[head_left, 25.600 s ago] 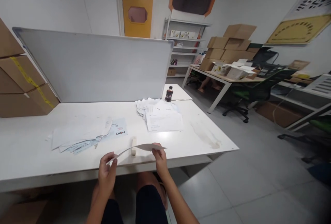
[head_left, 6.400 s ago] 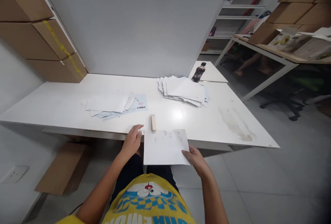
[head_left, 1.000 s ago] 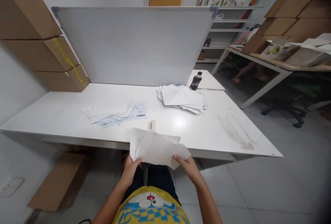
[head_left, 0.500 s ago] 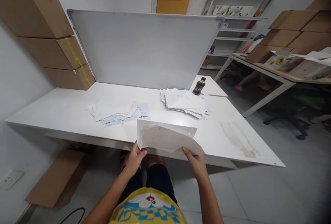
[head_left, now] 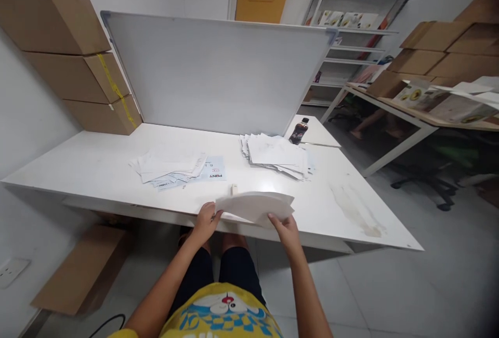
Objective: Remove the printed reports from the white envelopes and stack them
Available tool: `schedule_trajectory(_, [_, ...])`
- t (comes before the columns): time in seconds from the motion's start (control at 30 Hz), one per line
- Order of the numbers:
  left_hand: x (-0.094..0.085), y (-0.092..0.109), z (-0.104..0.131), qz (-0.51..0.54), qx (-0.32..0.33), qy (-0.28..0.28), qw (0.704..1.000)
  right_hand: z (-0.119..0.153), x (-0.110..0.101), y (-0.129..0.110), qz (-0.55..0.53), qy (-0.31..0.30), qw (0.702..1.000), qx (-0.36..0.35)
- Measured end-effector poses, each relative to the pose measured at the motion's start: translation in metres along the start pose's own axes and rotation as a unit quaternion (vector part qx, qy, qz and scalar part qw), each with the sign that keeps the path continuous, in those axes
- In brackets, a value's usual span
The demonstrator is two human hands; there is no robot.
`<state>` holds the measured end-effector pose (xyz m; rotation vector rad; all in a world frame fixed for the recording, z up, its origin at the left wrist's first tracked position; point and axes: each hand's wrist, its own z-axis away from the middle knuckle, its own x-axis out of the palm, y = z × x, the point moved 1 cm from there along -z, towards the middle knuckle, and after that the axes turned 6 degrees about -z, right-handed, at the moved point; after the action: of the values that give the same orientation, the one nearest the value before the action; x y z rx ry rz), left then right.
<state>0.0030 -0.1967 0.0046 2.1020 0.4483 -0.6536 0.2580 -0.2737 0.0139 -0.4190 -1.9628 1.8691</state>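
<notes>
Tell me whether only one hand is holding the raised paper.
No, the left hand holds the paper at its left end, and the right hand holds its right end.

The raised paper (head_left: pixel 257 207) is greyish white, the desk (head_left: pixel 101 164) white, the shirt (head_left: pixel 222 314) yellow with blue checks.

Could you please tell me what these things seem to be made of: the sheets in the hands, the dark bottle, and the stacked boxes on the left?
Sheets: likely paper, matt and thin, as they bend in a soft curve.
Dark bottle: perhaps clear, glossy plastic; glass cannot be excluded.
Stacked boxes: apparently cardboard, matt and plain brown, with flat panels and straight folded edges.
</notes>
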Motion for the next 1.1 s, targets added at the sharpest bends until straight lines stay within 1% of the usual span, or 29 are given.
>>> schedule_trajectory(0.07, [0.001, -0.004, 0.001, 0.007, 0.001, -0.020, 1.000, -0.002, 0.006, 0.015, -0.021, -0.002, 1.000, 0.007])
schedule_trajectory(0.13, [0.002, -0.004, 0.002, 0.011, -0.015, -0.031, 0.999, -0.001, 0.009, 0.025, -0.042, 0.013, 0.999, -0.003])
schedule_trajectory(0.23, [0.003, -0.004, 0.003, 0.006, -0.044, -0.041, 0.998, 0.003, 0.008, 0.029, -0.054, 0.071, 0.996, -0.023])
schedule_trajectory(0.3, [0.004, -0.004, 0.004, -0.008, -0.058, -0.045, 0.997, 0.004, 0.007, 0.028, -0.049, 0.090, 0.994, -0.028])
schedule_trajectory(0.4, [0.004, -0.004, 0.006, -0.012, -0.067, -0.043, 0.997, 0.004, 0.008, 0.027, -0.043, 0.073, 0.996, -0.038])
schedule_trajectory(0.53, [0.002, -0.003, 0.009, 0.041, -0.093, -0.027, 0.994, 0.003, 0.010, 0.030, -0.034, 0.053, 0.997, -0.044])
schedule_trajectory(0.7, [-0.003, -0.002, 0.008, 0.085, -0.114, -0.037, 0.989, 0.007, 0.008, 0.037, -0.008, 0.047, 0.999, -0.014])
schedule_trajectory(0.77, [-0.005, -0.003, 0.012, 0.108, -0.139, -0.027, 0.984, 0.012, 0.005, 0.037, -0.012, 0.048, 0.999, -0.008])
schedule_trajectory(0.83, [-0.006, -0.004, 0.023, 0.118, -0.171, -0.005, 0.978, 0.020, 0.001, 0.036, -0.017, 0.028, 0.999, 0.007])
schedule_trajectory(0.87, [-0.006, -0.005, 0.032, 0.118, -0.183, 0.008, 0.976, 0.024, -0.001, 0.035, -0.016, 0.008, 1.000, 0.021])
schedule_trajectory(0.97, [-0.001, -0.005, 0.070, 0.113, -0.209, 0.039, 0.971, 0.038, -0.008, 0.038, -0.004, -0.052, 0.995, 0.079])
schedule_trajectory(1.03, [0.004, -0.005, 0.095, 0.122, -0.232, 0.038, 0.964, 0.046, -0.012, 0.042, 0.009, -0.074, 0.990, 0.118])
schedule_trajectory(1.1, [0.010, -0.004, 0.113, 0.142, -0.262, 0.018, 0.954, 0.049, -0.014, 0.047, 0.019, -0.075, 0.986, 0.146])
